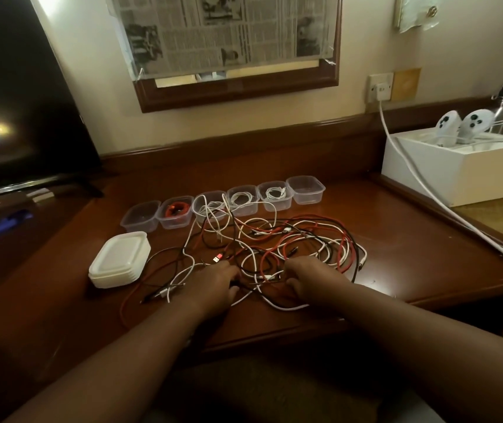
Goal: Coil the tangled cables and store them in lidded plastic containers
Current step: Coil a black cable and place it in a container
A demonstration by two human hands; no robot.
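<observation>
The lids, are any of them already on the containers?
No, the lids sit stacked left of the tangle, and all six containers stand open.

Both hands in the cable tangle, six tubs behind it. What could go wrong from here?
1. Strands of the tangle loop over the third container; pulling may tip it or drag its coil out.
2. Red, white and black cables interlace, so tugging may tighten knots.
3. The left hand and right hand might pull different cables.

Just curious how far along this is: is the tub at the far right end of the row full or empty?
Empty. The rightmost container shows only clear plastic, no cable inside.
</observation>
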